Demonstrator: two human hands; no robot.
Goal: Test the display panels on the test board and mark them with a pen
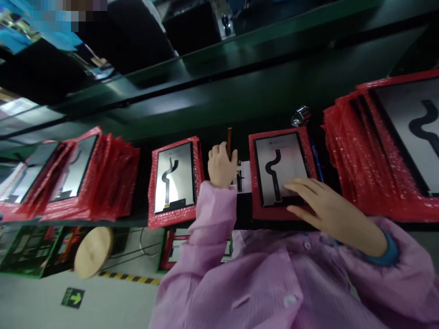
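Note:
My left hand is closed around the lower part of a thin brown stick, between two display panels. Under and beside it lies a small white piece with black parts. My right hand has its fingers apart over the lower right part of a display panel, which carries a curved black flex cable and lies on red bubble wrap. Left of my left hand, another panel with a similar cable rests on red wrap.
Stacks of red-wrapped panels stand at the far left and right. A blue pen and a shiny metal object lie near the right panel. Below are a round wooden stool and green crates.

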